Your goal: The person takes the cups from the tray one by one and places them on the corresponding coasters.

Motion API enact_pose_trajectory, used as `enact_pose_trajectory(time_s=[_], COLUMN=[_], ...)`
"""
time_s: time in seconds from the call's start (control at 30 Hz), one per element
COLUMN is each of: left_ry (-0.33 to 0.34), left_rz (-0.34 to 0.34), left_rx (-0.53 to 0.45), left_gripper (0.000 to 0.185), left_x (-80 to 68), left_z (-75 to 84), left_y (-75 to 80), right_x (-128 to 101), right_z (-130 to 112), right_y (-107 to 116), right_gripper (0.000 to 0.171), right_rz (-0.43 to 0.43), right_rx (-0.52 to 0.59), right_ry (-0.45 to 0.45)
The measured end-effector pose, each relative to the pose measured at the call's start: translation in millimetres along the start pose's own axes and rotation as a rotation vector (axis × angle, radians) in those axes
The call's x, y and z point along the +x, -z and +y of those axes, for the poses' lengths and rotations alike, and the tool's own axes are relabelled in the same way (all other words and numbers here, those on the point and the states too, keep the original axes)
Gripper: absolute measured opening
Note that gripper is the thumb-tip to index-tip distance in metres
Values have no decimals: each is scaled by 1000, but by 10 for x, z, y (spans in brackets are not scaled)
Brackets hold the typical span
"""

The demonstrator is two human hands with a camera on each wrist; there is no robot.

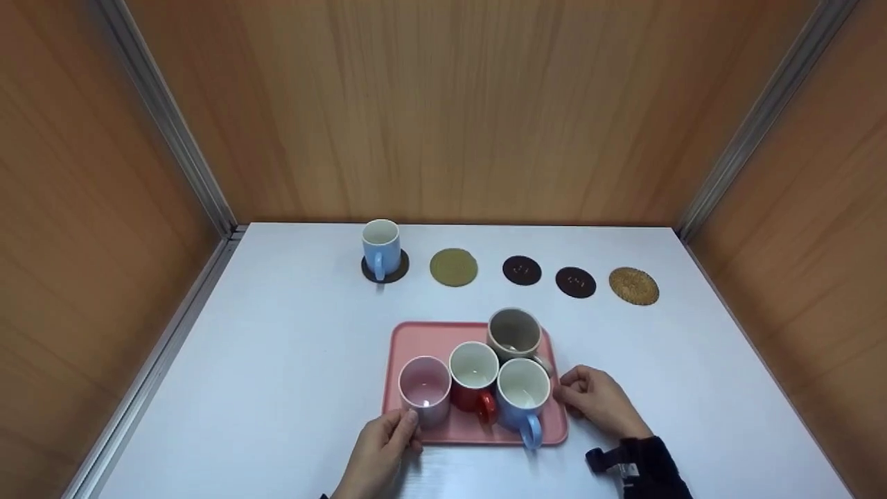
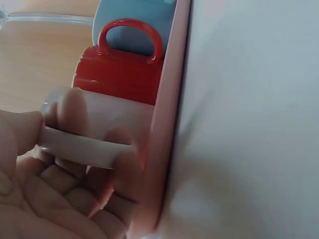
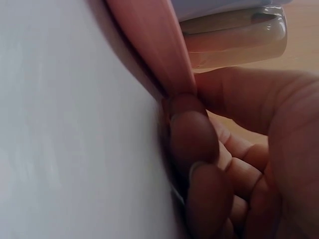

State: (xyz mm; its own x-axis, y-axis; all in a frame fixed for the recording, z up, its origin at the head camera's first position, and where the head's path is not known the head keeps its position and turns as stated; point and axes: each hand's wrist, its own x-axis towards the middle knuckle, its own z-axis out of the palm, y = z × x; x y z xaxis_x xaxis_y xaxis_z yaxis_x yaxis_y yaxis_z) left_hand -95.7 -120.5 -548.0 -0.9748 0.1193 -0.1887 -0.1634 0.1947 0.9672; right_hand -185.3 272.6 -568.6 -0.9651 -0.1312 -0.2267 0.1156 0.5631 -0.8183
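Your tray [image 1: 409, 333] sits on the near middle of the white table [image 1: 277, 346], loaded with four mugs packed close together: a pink mug [image 1: 425, 389] at the near left, a red mug [image 1: 475, 378] beside it, a blue mug [image 1: 523, 395] at the near right, and a grey mug [image 1: 514, 333] at the far right. Judge it as stiff plastic with a thin raised rim, light itself but made heavy and top-loaded by the ceramic; the mugs look smooth and breakable and would likely slide or knock together if the tray tips. The two side edges, where you already are, look like the sound places to hold it.

Your left hand [image 1: 381, 447] is at the near left corner, fingers [image 2: 75, 194] curled under the rim just beside the pink mug, thumb on top. Your right hand [image 1: 599, 402] pinches the right edge, fingertips [image 3: 192, 134] pressed close together on the rim, near the grey mug.

Along the far side lie five coasters; the leftmost dark coaster [image 1: 398, 272] carries another blue mug [image 1: 381, 248].
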Motion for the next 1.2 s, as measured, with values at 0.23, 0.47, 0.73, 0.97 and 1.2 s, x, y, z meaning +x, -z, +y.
enact_pose_trajectory(time_s=[0.23, 0.47, 0.73, 0.97, 1.2], left_ry=[-17, -83, -48, -50, -64], left_rz=[19, 60, 60, 51, 46], left_rx=[-12, 21, 23, 27, 41], left_gripper=[46, 48, 48, 49, 50], left_x=[7, 24, 33, 34, 39], left_z=[-33, -50, -64, -75, -76], left_y=[-47, -93, -97, -94, -84], right_x=[1, 16, 8, 11, 26], right_z=[-4, -21, 13, 22, 23], right_y=[11, 26, 13, 1, 12], right_gripper=[31, 29, 32, 32, 31], right_rz=[-3, 3, -15, -9, -17], right_rx=[-2, -15, 33, 42, 40], right_ry=[8, 14, 2, -19, -25])
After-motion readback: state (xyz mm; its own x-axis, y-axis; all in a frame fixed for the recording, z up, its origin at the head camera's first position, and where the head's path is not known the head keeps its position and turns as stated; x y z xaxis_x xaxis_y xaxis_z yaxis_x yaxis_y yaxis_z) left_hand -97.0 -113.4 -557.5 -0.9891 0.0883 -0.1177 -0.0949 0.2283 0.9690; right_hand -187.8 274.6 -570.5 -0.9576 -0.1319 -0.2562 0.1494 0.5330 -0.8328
